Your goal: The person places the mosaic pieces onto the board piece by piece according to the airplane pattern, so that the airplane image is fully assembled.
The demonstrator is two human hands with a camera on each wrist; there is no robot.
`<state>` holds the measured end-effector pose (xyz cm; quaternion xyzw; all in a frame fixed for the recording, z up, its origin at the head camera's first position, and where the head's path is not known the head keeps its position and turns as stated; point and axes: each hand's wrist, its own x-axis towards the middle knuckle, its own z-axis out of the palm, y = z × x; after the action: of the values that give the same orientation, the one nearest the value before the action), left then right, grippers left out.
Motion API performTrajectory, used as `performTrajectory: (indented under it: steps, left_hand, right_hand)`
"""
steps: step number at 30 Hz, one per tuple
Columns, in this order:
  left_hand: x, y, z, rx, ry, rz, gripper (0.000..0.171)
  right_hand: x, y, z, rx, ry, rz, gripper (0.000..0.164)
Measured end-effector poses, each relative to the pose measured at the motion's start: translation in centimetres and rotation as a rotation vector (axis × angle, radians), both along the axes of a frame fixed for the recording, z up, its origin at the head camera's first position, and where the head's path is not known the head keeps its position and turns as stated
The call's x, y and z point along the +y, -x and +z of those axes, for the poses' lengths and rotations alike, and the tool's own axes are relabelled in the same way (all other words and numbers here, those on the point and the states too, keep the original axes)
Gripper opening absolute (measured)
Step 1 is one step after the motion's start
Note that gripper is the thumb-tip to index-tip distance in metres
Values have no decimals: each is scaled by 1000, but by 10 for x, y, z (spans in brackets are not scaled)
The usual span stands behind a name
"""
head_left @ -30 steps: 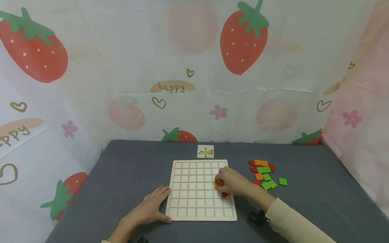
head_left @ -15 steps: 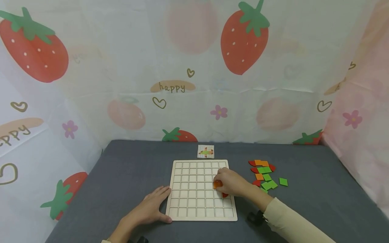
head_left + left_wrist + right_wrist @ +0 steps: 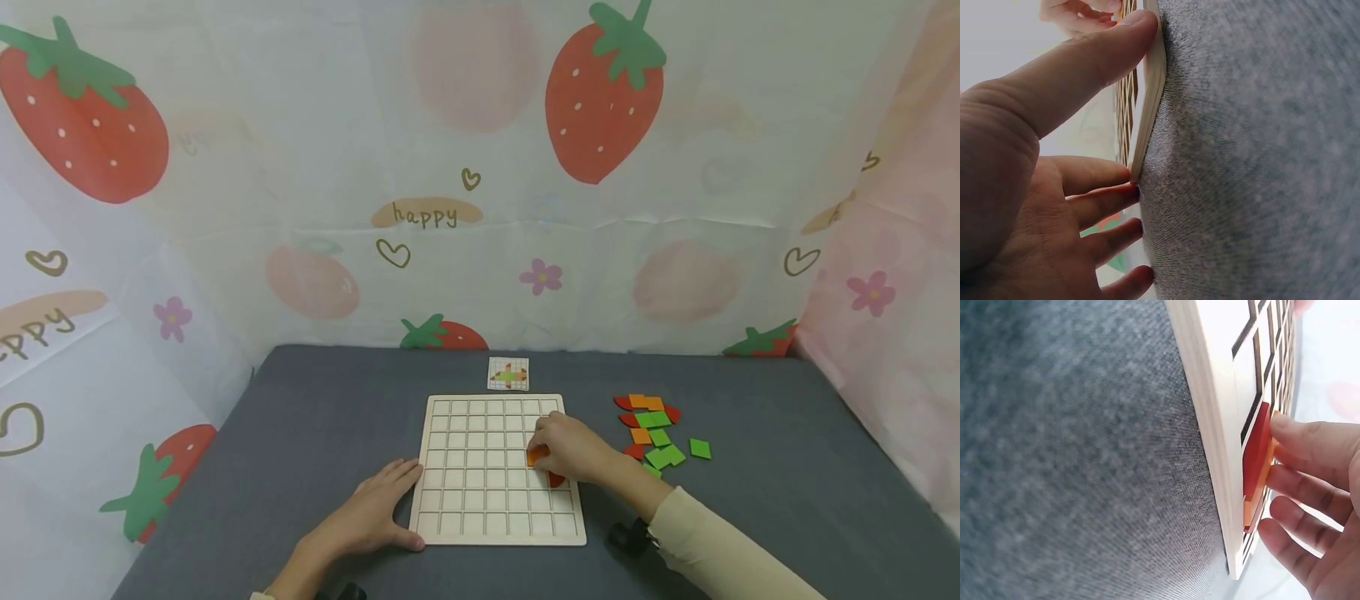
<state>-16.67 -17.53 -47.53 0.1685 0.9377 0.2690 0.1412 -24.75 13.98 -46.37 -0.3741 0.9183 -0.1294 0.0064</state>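
Note:
A pale wooden board with a square grid (image 3: 474, 502) lies on the dark cloth. My left hand (image 3: 377, 507) rests along its left side, thumb on the near corner and fingers spread at the edge, as the left wrist view also shows. Over the right part of the board, my right hand (image 3: 576, 450) pinches an orange square tile (image 3: 533, 457) down at the grid. A red rounded tile (image 3: 556, 481) sits in a cell just below that hand. In the right wrist view the red tile (image 3: 1256, 453) stands beside the thumb, and another orange piece (image 3: 1249, 511) shows near the fingertips.
Loose red, orange and green tiles (image 3: 660, 457) lie to the right of the board, one green square (image 3: 700, 449) apart from them. Behind the board is a small card (image 3: 508, 374) with a coloured grid picture. A strawberry-print curtain (image 3: 480, 283) hangs at the table's back edge.
My right hand has shifted very slightly left with the orange tile, which now shows less beneath the fingers. The left hand and the board stay in place.

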Motion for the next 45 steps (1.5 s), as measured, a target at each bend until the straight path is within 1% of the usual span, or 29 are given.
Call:
performTrajectory:
  steps: [7, 13, 18, 24, 27, 29, 32, 36, 39, 45]
  left_hand:
    - [-1, 0, -1, -3, 1, -1, 103]
    - [-2, 1, 0, -12, -4, -3, 103]
    - [-2, 1, -1, -15, -1, -3, 103]
    - [-2, 1, -1, -3, -8, -9, 102]
    - [-2, 0, -1, 2, -11, -11, 102]
    - [-2, 0, -1, 7, -16, -15, 102]
    - [-2, 0, -1, 13, -22, -22, 102]
    - [-2, 1, -1, 17, -23, -27, 102]
    - [-2, 1, -1, 16, -21, -25, 102]
    - [-2, 0, 0, 21, -23, -24, 101]
  right_hand:
    - [-1, 0, 1, -12, -1, -7, 17]
    - [5, 1, 3, -71, 36, -14, 19]
    - [15, 6, 8, -119, 73, -52, 16]
    - [38, 11, 15, -107, 106, -147, 16]
    - [52, 12, 18, -122, 139, -212, 19]
    - [61, 12, 21, -133, 160, -234, 20]
    - [75, 12, 24, -138, 201, -249, 19]
    - [92, 12, 24, -96, 224, -250, 18]
    - [102, 13, 22, -82, 210, -271, 19]
    - [117, 12, 14, -98, 191, -315, 17]
